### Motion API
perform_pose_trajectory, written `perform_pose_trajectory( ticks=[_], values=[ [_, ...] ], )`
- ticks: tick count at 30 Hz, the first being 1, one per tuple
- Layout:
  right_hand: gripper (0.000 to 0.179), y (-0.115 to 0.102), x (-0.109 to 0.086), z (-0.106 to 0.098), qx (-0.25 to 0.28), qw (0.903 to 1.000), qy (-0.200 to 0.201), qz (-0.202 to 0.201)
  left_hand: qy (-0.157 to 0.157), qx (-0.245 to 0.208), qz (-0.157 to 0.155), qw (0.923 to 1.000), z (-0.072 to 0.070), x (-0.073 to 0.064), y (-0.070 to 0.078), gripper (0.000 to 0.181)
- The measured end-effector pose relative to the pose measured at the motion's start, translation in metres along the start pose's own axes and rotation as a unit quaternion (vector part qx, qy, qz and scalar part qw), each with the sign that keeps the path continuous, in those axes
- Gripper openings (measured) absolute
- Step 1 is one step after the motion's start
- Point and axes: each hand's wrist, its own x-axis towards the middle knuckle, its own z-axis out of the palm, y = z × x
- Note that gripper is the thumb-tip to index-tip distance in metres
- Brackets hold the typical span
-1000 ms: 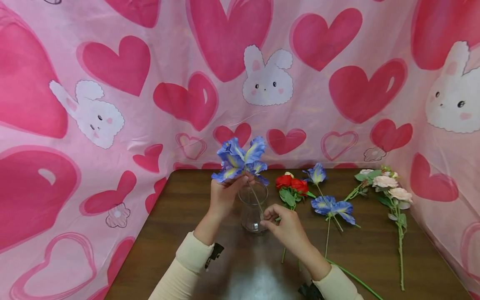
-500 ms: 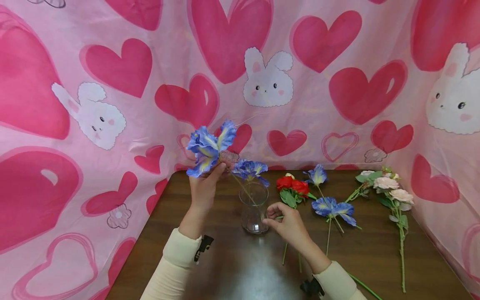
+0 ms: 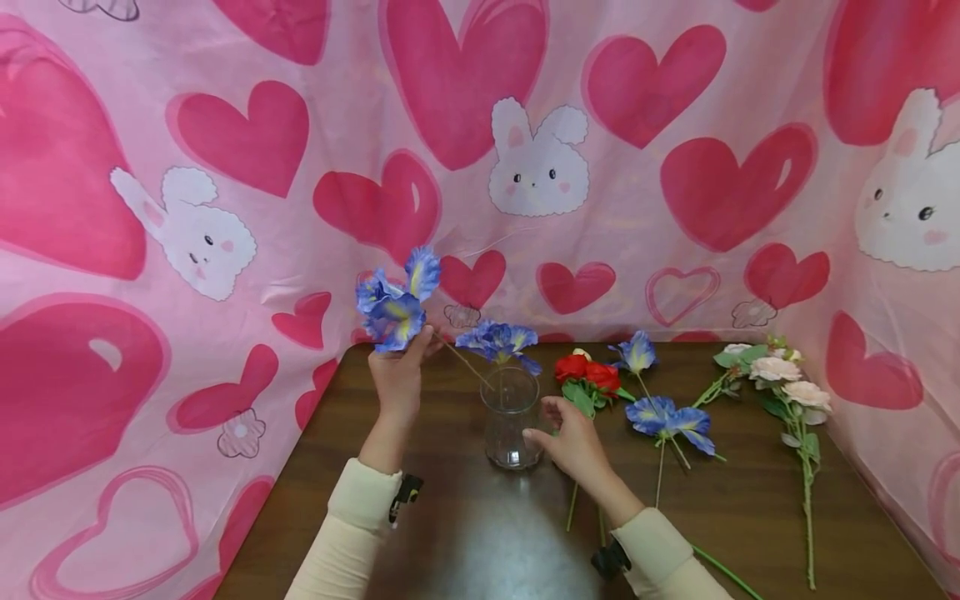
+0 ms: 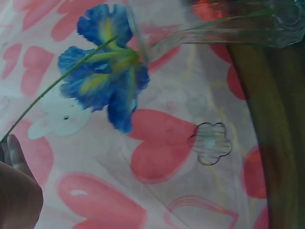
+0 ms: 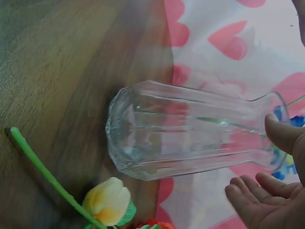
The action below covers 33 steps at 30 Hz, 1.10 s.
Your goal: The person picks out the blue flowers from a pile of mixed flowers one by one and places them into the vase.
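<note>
My left hand [image 3: 399, 379] pinches a blue artificial iris [image 3: 393, 310] just below its bloom. The stem slants down to the right, its end over the mouth of the clear glass vase [image 3: 512, 425]. A second blue iris [image 3: 498, 340] stands in the vase, its bloom at the far side of the rim; its green stem shows through the glass in the right wrist view. My right hand [image 3: 573, 442] is beside the vase, thumb and fingers apart with nothing between them. In the right wrist view its thumb [image 5: 281, 131] overlaps the vase's neck.
Right of the vase lie red roses [image 3: 588, 371], a cream tulip-like bud [image 5: 108, 201], more blue irises [image 3: 669, 419] and a branch of pale pink roses [image 3: 795, 392]. A pink heart-print cloth [image 3: 637, 250] hangs behind the brown table [image 3: 442, 517].
The left hand has moved left with one iris, parting it from the other, which stays at the vase. The right hand has let go of the stem it pinched, and its fingers have spread.
</note>
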Motion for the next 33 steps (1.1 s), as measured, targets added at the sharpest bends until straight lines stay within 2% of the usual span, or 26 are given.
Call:
perform_pose_trajectory(
  ticks=[5,12,16,22,27,31,33],
  values=[
    [0.064,0.01,0.008,0.009,0.002,0.9999,-0.009,0.011,0.022,0.015,-0.013,0.9996,-0.003,-0.001,-0.013,0.007],
    [0.083,0.018,0.016,0.02,-0.007,0.9998,-0.018,-0.01,0.027,0.027,-0.009,0.9992,-0.004,-0.007,-0.031,0.006],
    [0.083,0.019,0.02,0.025,-0.002,0.9996,-0.013,-0.026,0.022,0.053,-0.004,0.9983,-0.006,-0.012,-0.041,0.009],
    [0.076,0.024,0.022,0.033,-0.003,0.9985,-0.009,-0.054,0.016,0.072,-0.017,0.9971,-0.009,-0.02,-0.053,0.007],
    [0.073,0.027,0.023,0.037,0.011,0.9982,-0.011,-0.059,0.009,0.08,-0.029,0.9963,-0.001,-0.026,-0.047,0.009],
    [0.071,0.029,0.023,0.037,0.02,0.9978,-0.012,-0.062,0.006,0.104,-0.031,0.9941,0.005,-0.033,-0.038,0.007],
    [0.071,0.03,0.023,0.037,0.019,0.9975,-0.012,-0.066,0.003,0.118,-0.031,0.9925,0.005,-0.035,-0.039,0.007]
  ],
)
